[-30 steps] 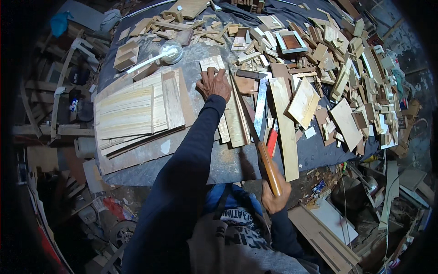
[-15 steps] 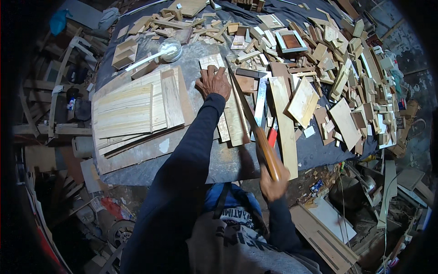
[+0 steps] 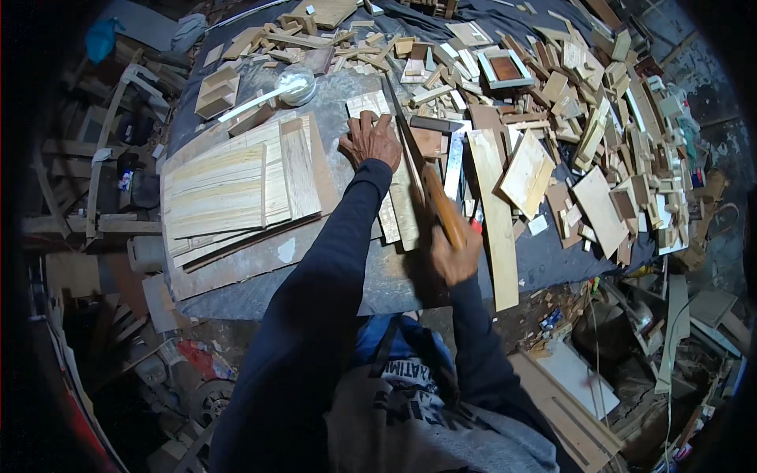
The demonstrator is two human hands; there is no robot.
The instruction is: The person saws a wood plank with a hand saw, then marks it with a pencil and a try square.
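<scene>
My left hand (image 3: 371,143) presses down on a narrow pale board (image 3: 367,104), its fingers bent and spread apart. Beside it and partly under the hand lies another pale wood strip (image 3: 404,213), reaching toward the table's near edge. My right hand (image 3: 457,256) is wrapped round the wooden handle (image 3: 444,206) of a handsaw. The dark saw blade (image 3: 405,134) slants away to the far left, along the right edge of the boards. Whether its teeth are in the wood I cannot tell. A red-handled tool (image 3: 477,217) lies partly hidden just beyond my right hand.
Stacked pale panels (image 3: 229,189) lie to the left on the table (image 3: 236,293). Behind them are an open wooden box (image 3: 216,92) and a round container (image 3: 296,85) with a white stick. A long board (image 3: 494,221) and a heap of wood offcuts (image 3: 564,102) fill the right.
My right hand has pushed the saw forward, away from me and slightly left; its blade now reaches farther up the table. My left hand stays on the board.
</scene>
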